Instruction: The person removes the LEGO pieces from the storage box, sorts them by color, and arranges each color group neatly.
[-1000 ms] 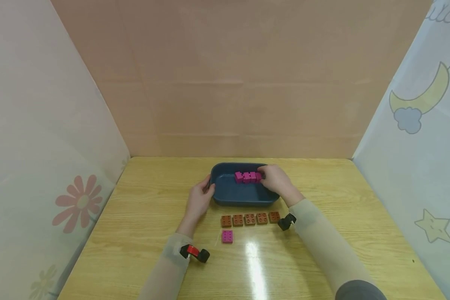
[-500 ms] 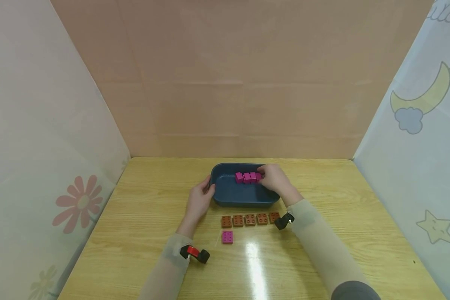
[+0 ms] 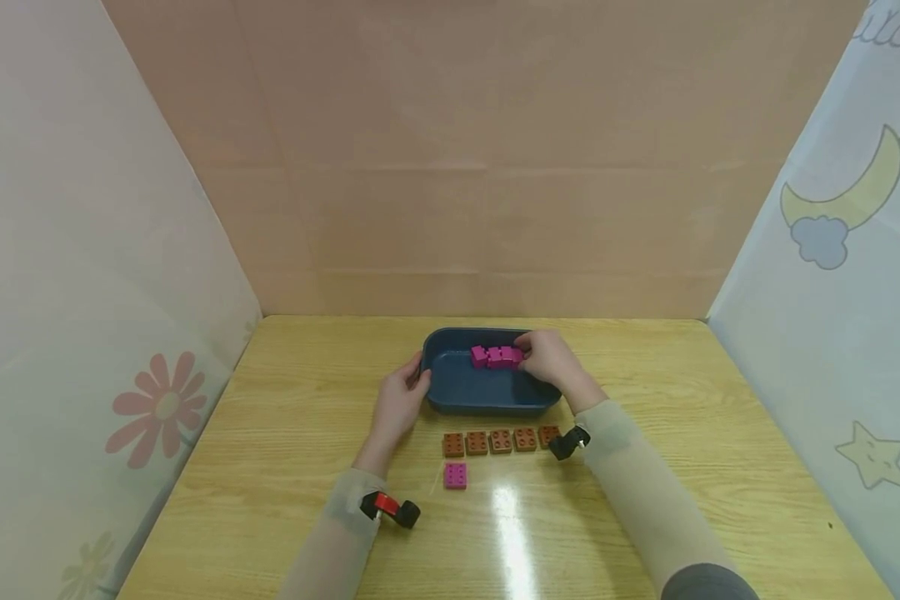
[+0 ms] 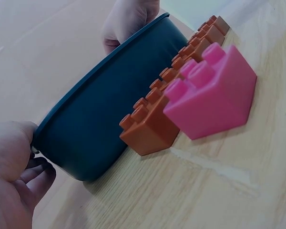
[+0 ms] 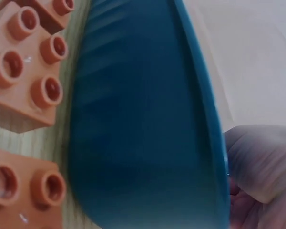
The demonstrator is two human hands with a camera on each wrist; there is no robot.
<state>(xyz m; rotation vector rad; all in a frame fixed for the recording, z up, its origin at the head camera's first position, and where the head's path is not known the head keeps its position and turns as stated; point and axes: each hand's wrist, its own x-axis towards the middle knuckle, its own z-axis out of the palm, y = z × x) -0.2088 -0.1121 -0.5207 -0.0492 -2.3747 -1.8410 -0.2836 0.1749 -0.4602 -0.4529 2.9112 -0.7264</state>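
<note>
A dark blue tray [image 3: 487, 400] stands on the table. My left hand [image 3: 401, 400] grips its left end, thumb at the rim and fingers outside the wall; the left wrist view shows this hand [image 4: 12, 167] at the rim too. Inside the tray, several pink bricks [image 3: 495, 357] form a row near the back. My right hand [image 3: 551, 360] reaches over the right end and pinches the rightmost pink brick, whose far side the fingers hide. In the right wrist view the tray wall [image 5: 143, 119] hides the fingertips of this hand [image 5: 262, 171].
In front of the tray, several orange-brown building bricks [image 3: 501, 441] lie in a row, studs up. A single pink building brick [image 3: 455, 476] lies nearer me, below the row's left end. Upright walls border the wooden table [image 3: 307, 375] at the back and sides.
My right wrist has shifted slightly left, and the rightmost pink brick now sits more in line with its neighbours. The left hand keeps its place on the tray.
</note>
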